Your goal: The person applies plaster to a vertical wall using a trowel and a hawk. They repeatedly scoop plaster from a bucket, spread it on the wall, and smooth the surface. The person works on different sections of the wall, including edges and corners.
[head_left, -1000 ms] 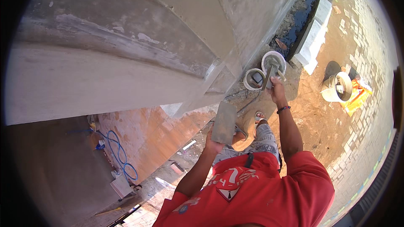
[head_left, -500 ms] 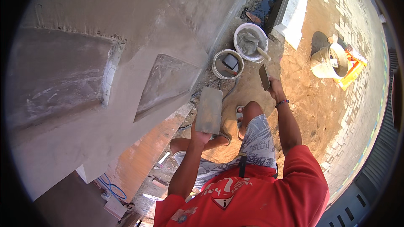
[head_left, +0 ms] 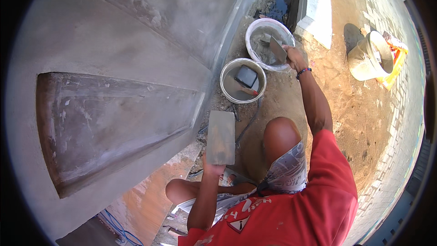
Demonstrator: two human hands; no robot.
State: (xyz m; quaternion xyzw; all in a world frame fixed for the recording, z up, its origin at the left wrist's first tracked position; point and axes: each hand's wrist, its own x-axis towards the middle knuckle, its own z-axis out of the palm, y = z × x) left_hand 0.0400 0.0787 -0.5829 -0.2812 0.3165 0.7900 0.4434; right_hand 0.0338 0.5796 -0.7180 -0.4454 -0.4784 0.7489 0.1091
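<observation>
My left hand (head_left: 213, 168) grips a plastering trowel (head_left: 221, 137) from below, its grey rectangular face turned up and stained brownish. The fingers are mostly behind the plate. My right hand (head_left: 295, 58) is closed on a smaller flat-bladed trowel (head_left: 278, 50), whose handle the fingers cover. That blade is tilted over the mouth of a white bucket (head_left: 248, 41) of wet grey mix; whether it touches the mix I cannot tell. Beside it, a second white bucket (head_left: 222, 82) holds greyish water, a black block-like object (head_left: 246, 76) and a red-handled tool (head_left: 249, 91).
A grey plastered wall (head_left: 150, 36) with a recessed panel (head_left: 114, 127) fills the left. At the far right stand a dirty bucket (head_left: 364, 59) and an orange bag (head_left: 395, 68). Beyond the mix bucket lie a dark wet channel and a white slab (head_left: 316, 13). A cable (head_left: 249, 125) crosses the ground.
My right hand has moved forward and left, bringing its trowel over the mix bucket. I am lower and nearer the buckets. My left hand still holds its trowel face up.
</observation>
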